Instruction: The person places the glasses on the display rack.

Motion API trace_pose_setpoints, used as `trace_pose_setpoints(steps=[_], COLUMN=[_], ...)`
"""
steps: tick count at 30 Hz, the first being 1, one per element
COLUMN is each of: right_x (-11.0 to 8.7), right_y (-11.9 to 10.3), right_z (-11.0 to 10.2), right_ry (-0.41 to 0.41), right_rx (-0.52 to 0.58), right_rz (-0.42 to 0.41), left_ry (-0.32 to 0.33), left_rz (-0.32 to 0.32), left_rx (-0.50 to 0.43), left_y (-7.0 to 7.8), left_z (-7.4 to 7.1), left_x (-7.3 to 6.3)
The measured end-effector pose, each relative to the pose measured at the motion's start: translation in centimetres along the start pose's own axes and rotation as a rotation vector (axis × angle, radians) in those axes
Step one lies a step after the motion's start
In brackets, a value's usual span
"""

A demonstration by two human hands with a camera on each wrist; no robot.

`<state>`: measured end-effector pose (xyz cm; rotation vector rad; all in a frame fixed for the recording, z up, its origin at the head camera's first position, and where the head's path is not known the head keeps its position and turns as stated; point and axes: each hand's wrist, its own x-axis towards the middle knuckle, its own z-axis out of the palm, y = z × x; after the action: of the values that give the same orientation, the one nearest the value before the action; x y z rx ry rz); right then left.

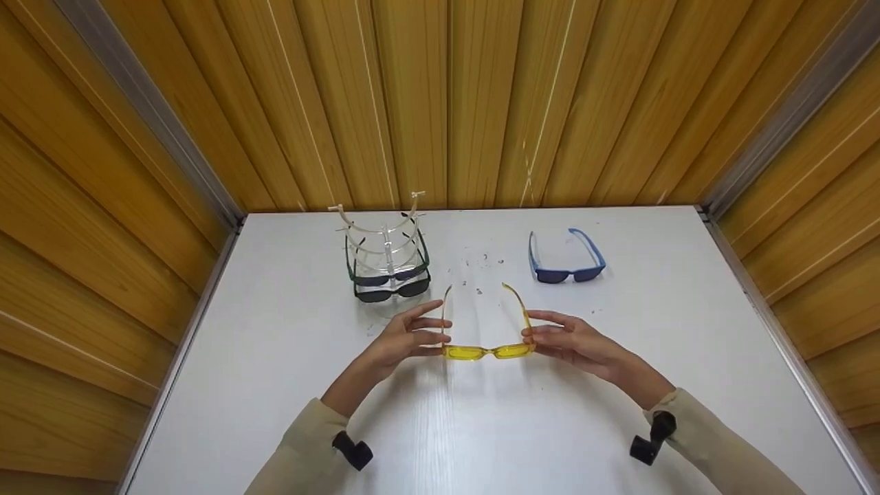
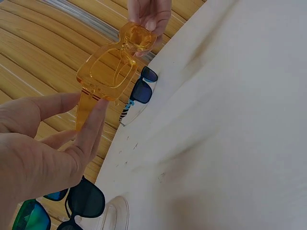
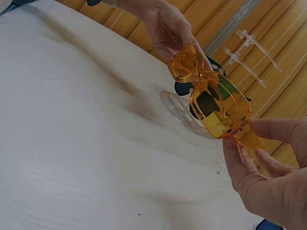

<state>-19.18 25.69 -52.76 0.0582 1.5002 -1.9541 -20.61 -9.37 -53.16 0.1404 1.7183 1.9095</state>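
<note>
Between both hands is a pair of yellow glasses (image 1: 466, 353), with yellow lenses and unfolded temples pointing away from me. My left hand (image 1: 407, 335) pinches the left temple close to its hinge, thumb and fingers on either side, as the left wrist view shows. On the opposite temple, my right hand (image 1: 574, 342) has the same pinch near the hinge. The glasses are held up above the white table (image 1: 275, 344). Just beyond the left hand stands a clear display rack (image 1: 387, 240) bearing two pairs of dark sunglasses (image 1: 393, 291) on its lower arms.
Blue-framed sunglasses (image 1: 569, 275) lie with temples unfolded at the back right of the table. Small dark marks dot the tabletop between them and the rack. Wood-look panels (image 1: 481, 103) wall in the back and both sides. The rack's upper arms hold no glasses.
</note>
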Motion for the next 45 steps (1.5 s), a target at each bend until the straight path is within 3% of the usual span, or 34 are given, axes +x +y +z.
trace_pose_setpoints(steps=[17,34,45], right_x=[-0.4,-0.5,-0.2], right_y=[-1.1,-3.1,-3.8], right_z=[1.4,3.3,4.5], right_ry=[-0.018,-0.073,-0.101], right_rx=[-0.080,-0.024,-0.033], right_rz=[-0.035,-0.084,-0.098], left_ry=[0.025,0.062,0.111], left_rz=[0.036,0.106,0.128], left_rx=[0.023,0.034,0.002], left_y=[1.4,3.9,4.1], left_z=[-0.3,-0.5,-1.0], left_x=[-1.9,-4.5,-5.6])
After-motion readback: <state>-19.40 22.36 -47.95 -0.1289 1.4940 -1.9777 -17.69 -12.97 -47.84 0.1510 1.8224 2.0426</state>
